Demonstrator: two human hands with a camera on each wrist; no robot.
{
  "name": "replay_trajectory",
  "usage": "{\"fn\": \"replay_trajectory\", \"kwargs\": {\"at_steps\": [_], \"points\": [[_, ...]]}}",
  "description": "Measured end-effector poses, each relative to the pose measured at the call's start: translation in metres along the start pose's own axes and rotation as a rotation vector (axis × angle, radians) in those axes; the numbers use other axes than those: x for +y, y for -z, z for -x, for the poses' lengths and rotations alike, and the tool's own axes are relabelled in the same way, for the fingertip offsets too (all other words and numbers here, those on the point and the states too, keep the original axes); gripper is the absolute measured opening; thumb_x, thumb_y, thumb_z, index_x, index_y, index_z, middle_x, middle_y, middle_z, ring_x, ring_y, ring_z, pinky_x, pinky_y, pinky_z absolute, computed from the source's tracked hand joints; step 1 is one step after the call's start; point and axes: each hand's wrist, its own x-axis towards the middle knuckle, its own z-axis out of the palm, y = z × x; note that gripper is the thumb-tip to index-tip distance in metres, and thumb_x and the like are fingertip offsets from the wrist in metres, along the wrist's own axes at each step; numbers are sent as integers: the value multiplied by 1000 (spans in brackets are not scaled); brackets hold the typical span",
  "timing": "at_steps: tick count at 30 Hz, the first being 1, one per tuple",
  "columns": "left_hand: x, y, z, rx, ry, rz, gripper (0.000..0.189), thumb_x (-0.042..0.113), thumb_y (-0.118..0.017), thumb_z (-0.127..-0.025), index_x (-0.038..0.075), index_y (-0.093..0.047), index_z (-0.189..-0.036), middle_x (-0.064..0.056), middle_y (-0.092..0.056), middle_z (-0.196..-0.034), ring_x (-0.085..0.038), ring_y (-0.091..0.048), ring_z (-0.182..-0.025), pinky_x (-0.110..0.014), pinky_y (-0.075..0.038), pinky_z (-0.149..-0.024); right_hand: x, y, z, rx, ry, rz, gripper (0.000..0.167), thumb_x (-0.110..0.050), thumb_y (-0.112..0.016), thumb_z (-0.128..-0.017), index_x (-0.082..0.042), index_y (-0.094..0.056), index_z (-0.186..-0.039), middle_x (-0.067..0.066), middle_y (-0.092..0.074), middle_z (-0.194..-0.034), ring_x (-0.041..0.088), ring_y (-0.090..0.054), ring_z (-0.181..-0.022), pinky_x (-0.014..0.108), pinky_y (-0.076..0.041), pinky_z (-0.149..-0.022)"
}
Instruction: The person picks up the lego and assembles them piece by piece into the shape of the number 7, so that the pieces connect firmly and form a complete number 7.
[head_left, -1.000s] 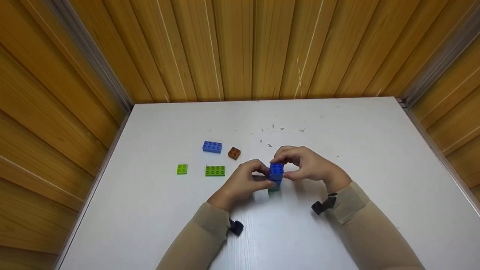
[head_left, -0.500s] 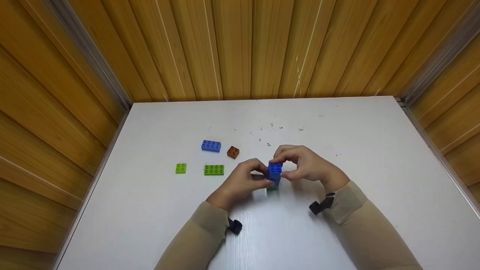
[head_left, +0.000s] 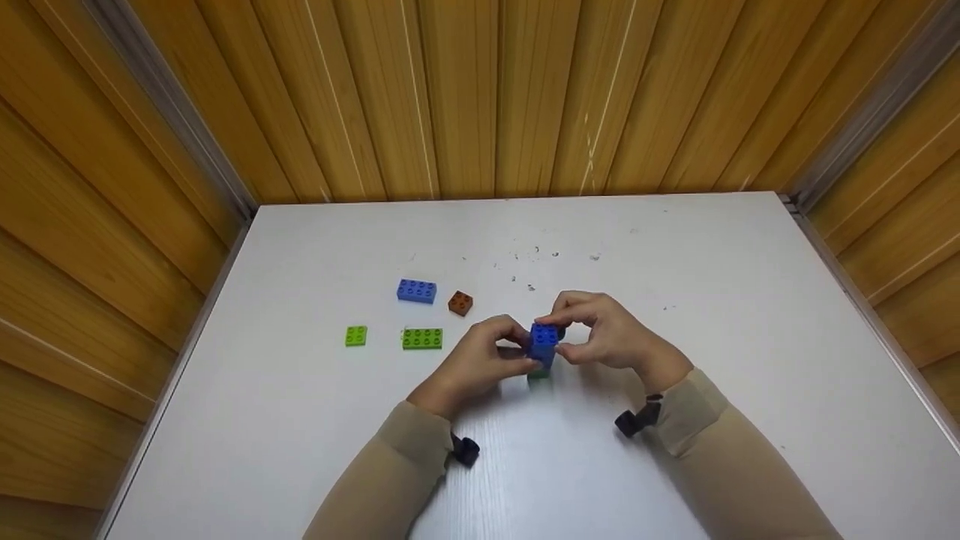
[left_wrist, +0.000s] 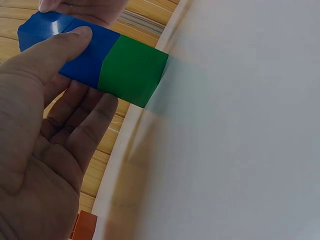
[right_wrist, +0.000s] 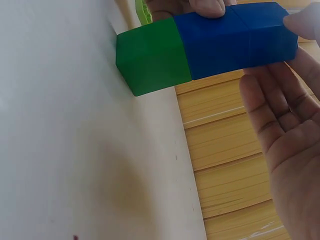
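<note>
We looked down on a white table [head_left: 262, 450] bordered by wood-patterned walls [head_left: 450, 97] at the back, left and right, and on it stood an upright stack of three bricks, with a hand on either side. At its foot was a dark green brick [right_wrist: 155, 57], its underside against the tabletop; above that came a lower blue brick [left_wrist: 95, 55] and an upper blue brick [head_left: 544, 336], whose four studs faced us. The left hand [head_left: 480, 360] pinched the lower blue brick, its thumb laid across the near face, while the right hand [head_left: 615, 334] pinched the upper blue brick between thumb and fingers. To the left of the hands, well apart from the stack, we saw a long blue brick [head_left: 417, 291], a brown brick [head_left: 460, 303] just beside it, a long lime brick [head_left: 422, 338] nearer to us and a small lime brick [head_left: 356, 335] at the far left. From the head, the left thumb covered part of the stack, and we could not follow every fingertip behind it. The left wrist view cut off an orange-brown brick at its lower edge; both sleeves [head_left: 386, 465] ran out of the head view. Small dark marks [head_left: 531, 287] on the table were too tiny to make out.
</note>
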Motion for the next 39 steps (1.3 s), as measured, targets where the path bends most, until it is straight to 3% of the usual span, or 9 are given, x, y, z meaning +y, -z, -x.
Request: {"fn": "replay_trajectory", "kwargs": {"at_steps": [11, 19, 27, 39], "points": [[6, -2, -2, 12, -24, -55, 33, 8, -92, -94, 8, -76, -124, -6, -74, -126, -18, -73, -128, -33, -63, -113, 2, -4, 4, 40, 91, 46, 46, 10, -85, -84, -2, -84, -129, 15, -74, -100, 18, -70, -95, 22, -61, -92], [20, -2, 1, 71, -178, -73, 31, 17, -90, -99, 8, -77, -126, -8, -76, -129, -23, -76, -129, -35, -64, -112, -4, -4, 5, 35, 41, 74, 45, 4, -87, -88, -7, -85, -131, 10, -77, -105, 22, -70, -97, 27, -61, -92], [20, -3, 3, 77, -173, -61, 28, 18, -87, -102, 12, -81, -129, -5, -79, -129, -19, -77, -128, -39, -65, -111, -3, 0, 5, 52, 70, 19, 36, 8, -89, -89, -1, -84, -124, 17, -84, -109, 7, -77, -104, 23, -66, -94], [19, -1, 2, 66, -203, -69, 29, 19, -88, -101, 15, -82, -129, -2, -80, -129, -16, -76, -126, -36, -64, -112, 5, -7, 5, 83, 64, -90, 32, 12, -87, -89, 1, -85, -119, 19, -82, -105, 7, -74, -100, 23, -65, -89]]}}
